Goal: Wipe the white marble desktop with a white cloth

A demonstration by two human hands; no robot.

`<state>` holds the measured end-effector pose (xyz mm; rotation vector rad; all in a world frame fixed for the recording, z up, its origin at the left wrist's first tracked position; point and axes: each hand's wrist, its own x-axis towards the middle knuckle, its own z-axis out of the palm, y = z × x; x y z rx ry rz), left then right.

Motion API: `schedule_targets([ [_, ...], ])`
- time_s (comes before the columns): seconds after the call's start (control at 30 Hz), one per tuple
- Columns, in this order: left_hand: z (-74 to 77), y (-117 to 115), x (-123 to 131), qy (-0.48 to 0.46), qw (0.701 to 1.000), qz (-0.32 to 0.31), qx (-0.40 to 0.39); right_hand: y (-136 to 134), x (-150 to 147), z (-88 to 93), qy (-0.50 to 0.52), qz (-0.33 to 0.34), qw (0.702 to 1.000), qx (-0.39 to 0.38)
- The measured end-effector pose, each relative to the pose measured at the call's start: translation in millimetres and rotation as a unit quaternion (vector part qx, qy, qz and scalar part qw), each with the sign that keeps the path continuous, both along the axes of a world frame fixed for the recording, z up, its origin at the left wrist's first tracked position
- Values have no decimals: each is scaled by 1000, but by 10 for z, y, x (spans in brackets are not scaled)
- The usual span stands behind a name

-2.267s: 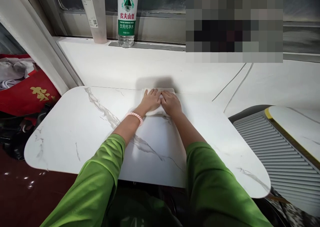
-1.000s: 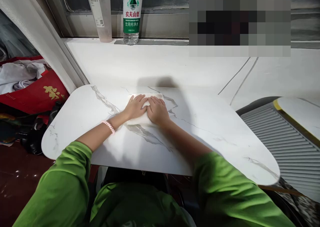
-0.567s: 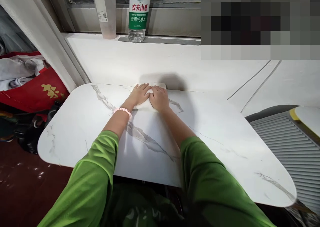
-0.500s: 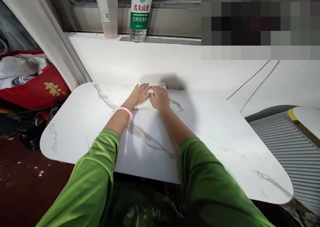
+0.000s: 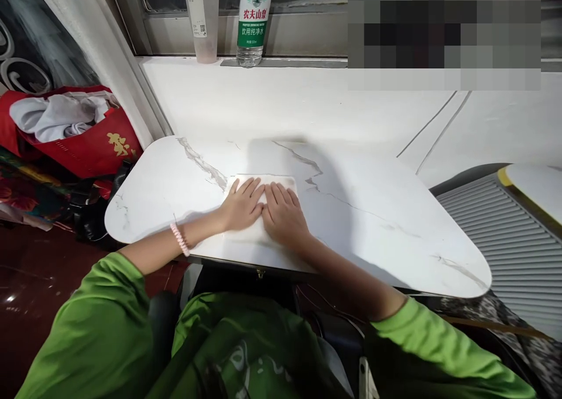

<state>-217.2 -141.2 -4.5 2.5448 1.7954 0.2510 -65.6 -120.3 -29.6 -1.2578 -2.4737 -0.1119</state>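
White marble table (image 5: 373, 223) below window ledge (image 5: 285, 103); left hand (image 5: 241, 203), right hand (image 5: 283, 215) flat on white cloth (image 5: 281, 182), grip apart.

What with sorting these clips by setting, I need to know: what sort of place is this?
Probably a lived-in room at home, beside a window. A small marble-patterned table stands by a white windowsill holding a water bottle, and a red bag stuffed with clothes sits at the left.

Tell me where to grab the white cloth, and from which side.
Probably its far right corner, pinched from the right. The white cloth lies flat on the table, the left hand and right hand press flat on its middle, and only that far strip shows bare.
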Motion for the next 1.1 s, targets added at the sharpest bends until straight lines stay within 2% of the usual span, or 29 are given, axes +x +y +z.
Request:
schedule_targets([
  [0.1,35,-475,58,0,1000,15,1,-399,73,36,-20,35,999,13],
  [0.2,74,-730,76,1,1000,21,-9,-591,117,75,-29,65,997,20],
  [0.33,131,-764,49,3,1000,9,-7,-614,137,96,-24,71,997,20],
  [0.47,158,-632,12,4,1000,9,-15,-507,77,78,-18,67,997,20],
  [0.57,121,-391,-50,-9,998,39,-40,-275,-70,56,-19,56,998,9],
  [0.7,38,201,-279,-28,995,90,-37,296,-404,27,-10,40,999,0],
  [0.83,11,931,-647,-35,996,77,-13,965,-805,-2,9,16,1000,-11],
  [0.93,17,1391,-888,-31,997,66,-7,1368,-1061,-19,33,1,999,-8],
  [1.0,16,1614,-995,-27,998,65,-1,1561,-1179,-22,43,-5,999,-3],
  [1.1,0,1809,-1076,-28,998,64,10,1732,-1269,-16,35,-13,999,-8],
])
